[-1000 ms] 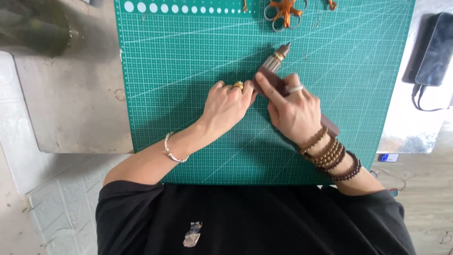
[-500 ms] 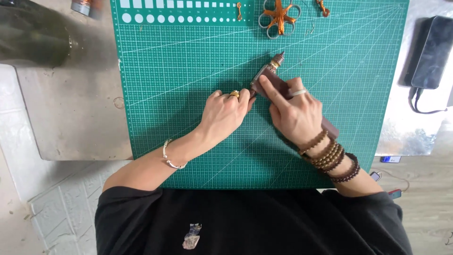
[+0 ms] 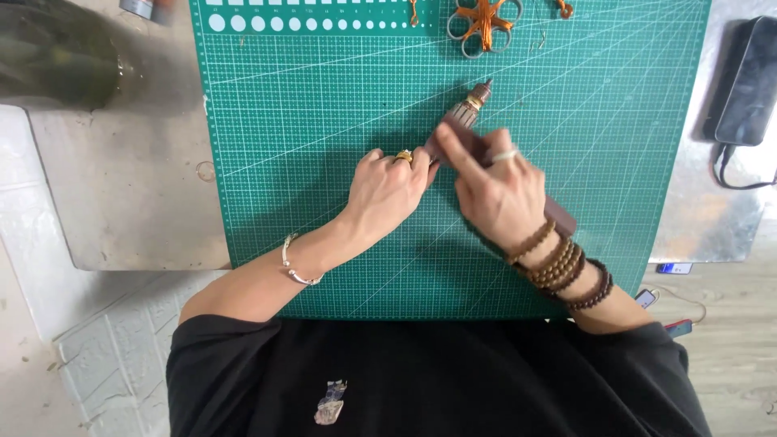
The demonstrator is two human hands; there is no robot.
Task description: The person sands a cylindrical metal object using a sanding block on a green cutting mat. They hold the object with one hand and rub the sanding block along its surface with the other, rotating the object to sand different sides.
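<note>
Your right hand (image 3: 498, 190) lies over a long dark brown tool with a ribbed metal collar and a narrow tip (image 3: 473, 109). The fingers are curled about its shaft, with the index finger laid straight along the top. The butt end of the tool shows past your wrist, to the lower right. The long axis runs diagonally, from lower right to upper left, and the tip points away from you toward the far edge of the green gridded cutting mat (image 3: 324, 121). The tool sits near the middle of the mat, low against its surface.

Your left hand (image 3: 388, 190) rests palm down on the mat just beside the tool, fingers bent, fingertips meeting the shaft close under the right index finger. Whether it pinches something small there cannot be told. A gold ring (image 3: 403, 156) shows on one finger.

A silver bangle (image 3: 295, 263) circles your left wrist; stacked brown bead bracelets (image 3: 562, 267) circle the right.

An orange and grey flower-shaped wire piece (image 3: 484, 20) lies at the far edge of the mat, well apart from the tip. The mat lies on a grey metal counter (image 3: 121, 194). A black rectangular device with a cord (image 3: 745, 81) lies to the right.
</note>
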